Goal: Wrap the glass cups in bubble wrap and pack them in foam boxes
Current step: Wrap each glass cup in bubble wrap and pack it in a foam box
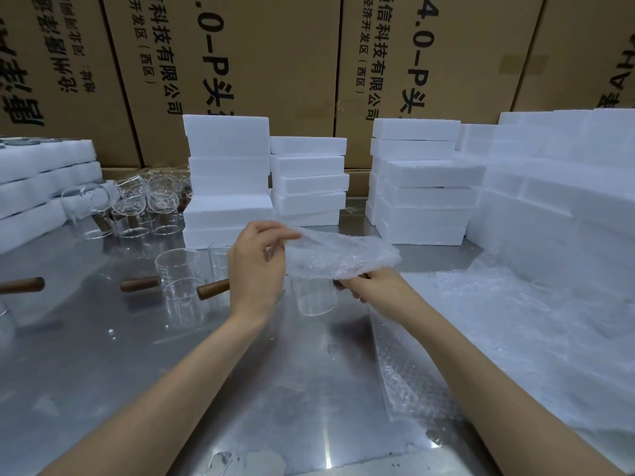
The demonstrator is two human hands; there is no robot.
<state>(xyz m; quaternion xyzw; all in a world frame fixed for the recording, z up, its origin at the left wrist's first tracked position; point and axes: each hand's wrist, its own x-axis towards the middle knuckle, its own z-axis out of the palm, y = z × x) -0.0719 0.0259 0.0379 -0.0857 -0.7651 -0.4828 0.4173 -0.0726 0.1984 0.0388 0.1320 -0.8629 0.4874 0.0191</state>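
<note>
While cardboard cartons wall off the 12 o'clock edge, the steel counter carries everything else. Foam boxes stacked at 12 to 3 o'clock, more at 9 to 10, likely staged within reach for packing. Loose bubble wrap pile spreads at 3 to 4 o'clock, handy to the right arm. Spare glass cups cluster at 10 o'clock; nearer ones with wooden handles lie or stand at 9 o'clock, waiting their turn. Centre: one bubble wrap sheet held up off the counter over a glass cup, which shows clear just below it. Left hand pinches the sheet's 10 o'clock corner, fingers together on it, probably to keep it taut. Right hand grips the sheet's lower edge, fingers curled, and what looks like the cup's dark handle under it; exact hold partly hidden. Judgement: wrap step just starting, cup mostly bare, nothing boxed from this cup yet.
</note>
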